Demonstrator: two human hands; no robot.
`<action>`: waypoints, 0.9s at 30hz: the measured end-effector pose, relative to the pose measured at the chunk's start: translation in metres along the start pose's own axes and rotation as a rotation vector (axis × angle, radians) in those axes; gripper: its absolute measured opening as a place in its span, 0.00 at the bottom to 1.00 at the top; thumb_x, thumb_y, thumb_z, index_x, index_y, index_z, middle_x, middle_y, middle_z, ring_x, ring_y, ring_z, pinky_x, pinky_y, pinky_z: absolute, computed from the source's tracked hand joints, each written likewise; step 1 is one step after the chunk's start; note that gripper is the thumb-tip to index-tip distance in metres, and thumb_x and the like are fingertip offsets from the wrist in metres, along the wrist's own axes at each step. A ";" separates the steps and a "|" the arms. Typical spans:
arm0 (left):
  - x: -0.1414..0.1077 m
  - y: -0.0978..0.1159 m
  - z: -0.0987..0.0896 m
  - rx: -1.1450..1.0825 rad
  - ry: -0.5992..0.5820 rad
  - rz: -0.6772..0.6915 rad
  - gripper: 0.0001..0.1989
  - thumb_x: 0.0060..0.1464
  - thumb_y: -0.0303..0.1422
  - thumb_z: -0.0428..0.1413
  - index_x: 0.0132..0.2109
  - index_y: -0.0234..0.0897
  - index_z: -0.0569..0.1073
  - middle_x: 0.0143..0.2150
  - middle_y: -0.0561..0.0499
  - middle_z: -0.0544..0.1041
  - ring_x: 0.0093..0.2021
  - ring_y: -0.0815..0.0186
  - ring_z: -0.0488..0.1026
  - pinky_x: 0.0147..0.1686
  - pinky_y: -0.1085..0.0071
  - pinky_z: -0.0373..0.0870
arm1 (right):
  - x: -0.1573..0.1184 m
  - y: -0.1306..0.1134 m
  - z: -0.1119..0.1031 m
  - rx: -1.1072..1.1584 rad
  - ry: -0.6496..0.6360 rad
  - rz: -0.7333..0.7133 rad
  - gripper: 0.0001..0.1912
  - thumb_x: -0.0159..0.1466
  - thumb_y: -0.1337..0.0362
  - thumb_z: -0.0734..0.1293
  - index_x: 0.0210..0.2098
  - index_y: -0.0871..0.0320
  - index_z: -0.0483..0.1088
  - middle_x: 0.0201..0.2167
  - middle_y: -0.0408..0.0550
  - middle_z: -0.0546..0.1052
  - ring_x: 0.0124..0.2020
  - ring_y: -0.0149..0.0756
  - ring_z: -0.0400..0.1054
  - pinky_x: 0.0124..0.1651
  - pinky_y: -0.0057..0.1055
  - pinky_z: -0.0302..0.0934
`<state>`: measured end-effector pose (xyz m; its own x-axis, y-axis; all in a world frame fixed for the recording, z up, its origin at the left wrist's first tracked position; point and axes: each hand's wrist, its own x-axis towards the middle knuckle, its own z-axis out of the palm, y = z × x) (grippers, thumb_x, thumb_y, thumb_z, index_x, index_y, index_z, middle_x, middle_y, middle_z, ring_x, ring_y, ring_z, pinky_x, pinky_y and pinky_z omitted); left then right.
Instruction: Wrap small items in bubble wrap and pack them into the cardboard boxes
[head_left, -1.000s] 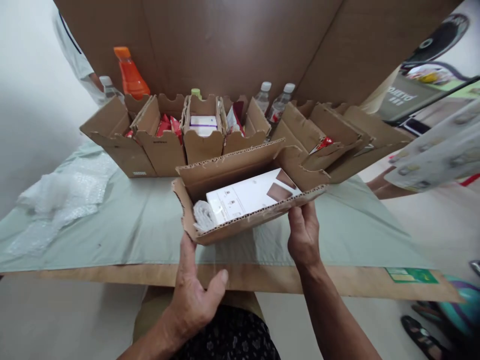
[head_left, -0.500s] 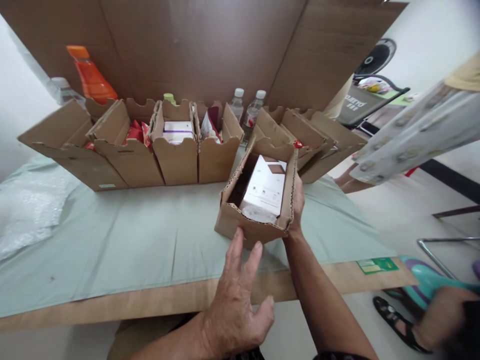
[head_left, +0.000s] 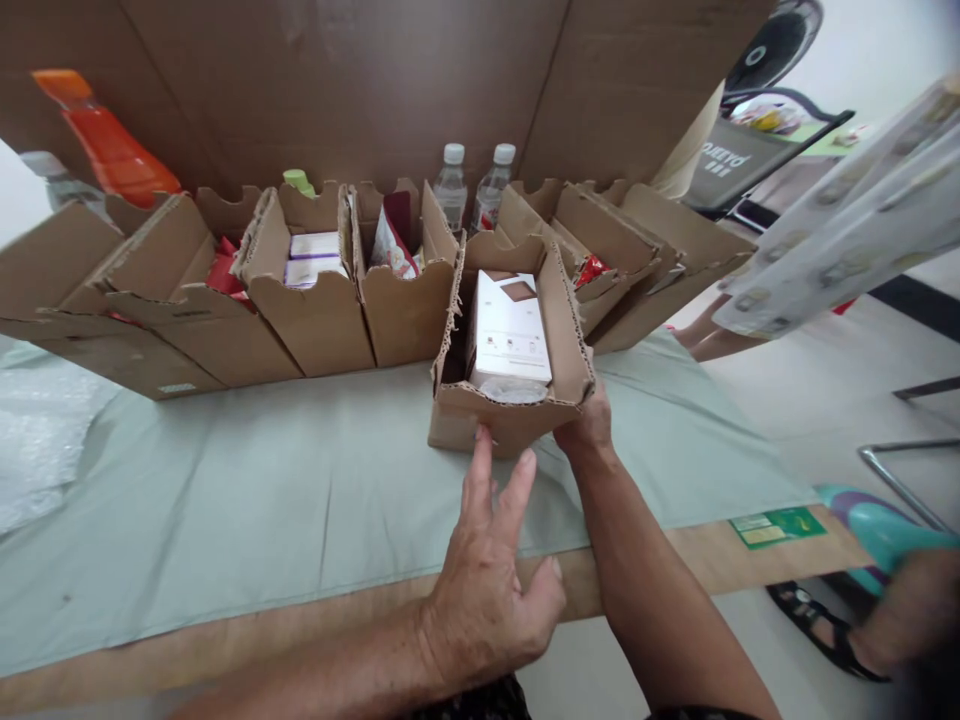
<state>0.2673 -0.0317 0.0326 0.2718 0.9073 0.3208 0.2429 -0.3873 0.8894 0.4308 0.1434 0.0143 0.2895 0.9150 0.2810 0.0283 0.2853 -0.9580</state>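
Left hand spread, index fingertip at the near end of an open carton; right hand against its right side, fingers hidden, grip indeterminable. The carton, containing a white box, is over pale green cloth, before similar cartons.
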 end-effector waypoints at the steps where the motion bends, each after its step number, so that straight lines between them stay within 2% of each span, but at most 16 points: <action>1: 0.006 -0.001 0.003 0.000 0.001 0.007 0.57 0.53 0.20 0.59 0.79 0.58 0.38 0.83 0.50 0.23 0.81 0.36 0.32 0.74 0.31 0.50 | 0.001 0.001 -0.001 0.039 0.020 0.043 0.34 0.67 0.31 0.59 0.48 0.52 0.80 0.44 0.51 0.84 0.57 0.49 0.76 0.58 0.48 0.72; 4: 0.024 -0.008 0.016 -0.009 -0.018 0.025 0.59 0.53 0.20 0.59 0.79 0.59 0.36 0.82 0.51 0.19 0.81 0.34 0.30 0.74 0.31 0.51 | 0.004 0.002 -0.003 0.106 0.053 0.111 0.34 0.64 0.31 0.62 0.44 0.54 0.80 0.42 0.52 0.84 0.58 0.51 0.75 0.58 0.48 0.71; 9: 0.039 -0.021 0.034 -0.039 -0.062 -0.023 0.58 0.53 0.21 0.59 0.79 0.57 0.37 0.82 0.50 0.19 0.81 0.32 0.29 0.72 0.30 0.57 | -0.001 -0.002 0.004 0.162 -0.015 0.168 0.38 0.61 0.29 0.63 0.45 0.56 0.80 0.43 0.52 0.84 0.58 0.52 0.75 0.58 0.47 0.70; 11: 0.045 -0.025 0.035 -0.036 -0.069 -0.015 0.56 0.54 0.22 0.58 0.79 0.54 0.38 0.82 0.48 0.20 0.81 0.33 0.30 0.73 0.31 0.56 | -0.003 -0.002 0.003 0.170 0.004 0.158 0.37 0.62 0.29 0.63 0.46 0.56 0.79 0.45 0.53 0.84 0.57 0.50 0.75 0.56 0.46 0.69; 14: 0.060 -0.032 0.034 -0.021 -0.063 -0.007 0.53 0.54 0.23 0.58 0.79 0.50 0.41 0.82 0.45 0.22 0.81 0.34 0.30 0.74 0.32 0.54 | -0.003 0.001 -0.004 0.139 0.114 0.156 0.38 0.62 0.29 0.62 0.48 0.55 0.78 0.51 0.55 0.82 0.56 0.49 0.75 0.52 0.43 0.68; 17: 0.085 -0.044 0.035 -0.002 -0.053 -0.014 0.50 0.53 0.24 0.58 0.78 0.47 0.46 0.83 0.43 0.26 0.81 0.36 0.31 0.75 0.32 0.48 | -0.001 0.006 -0.012 0.087 0.211 0.188 0.39 0.61 0.28 0.62 0.48 0.56 0.76 0.55 0.57 0.80 0.56 0.48 0.75 0.48 0.41 0.67; 21: 0.122 -0.064 0.039 0.018 -0.035 0.022 0.48 0.50 0.25 0.58 0.77 0.40 0.52 0.83 0.39 0.29 0.82 0.39 0.31 0.78 0.37 0.41 | 0.001 0.008 -0.013 0.070 0.272 0.205 0.38 0.61 0.29 0.63 0.47 0.57 0.76 0.56 0.58 0.79 0.54 0.49 0.75 0.47 0.40 0.65; 24: 0.141 -0.075 0.038 0.015 -0.050 -0.005 0.47 0.50 0.26 0.58 0.76 0.38 0.53 0.83 0.38 0.32 0.82 0.40 0.35 0.78 0.39 0.45 | -0.001 0.008 -0.011 0.057 0.273 0.201 0.36 0.61 0.30 0.62 0.46 0.57 0.76 0.55 0.57 0.79 0.55 0.48 0.75 0.48 0.40 0.64; 27: 0.137 -0.082 0.031 0.038 -0.107 -0.090 0.47 0.50 0.27 0.58 0.76 0.31 0.55 0.82 0.31 0.38 0.81 0.40 0.43 0.76 0.41 0.52 | -0.001 0.009 -0.010 0.034 0.283 0.193 0.35 0.62 0.32 0.62 0.46 0.57 0.76 0.54 0.57 0.80 0.54 0.48 0.75 0.48 0.40 0.64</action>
<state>0.3134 0.1197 -0.0060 0.3448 0.9168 0.2014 0.3053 -0.3125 0.8995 0.4398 0.1422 0.0043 0.5405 0.8389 0.0637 -0.0835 0.1288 -0.9881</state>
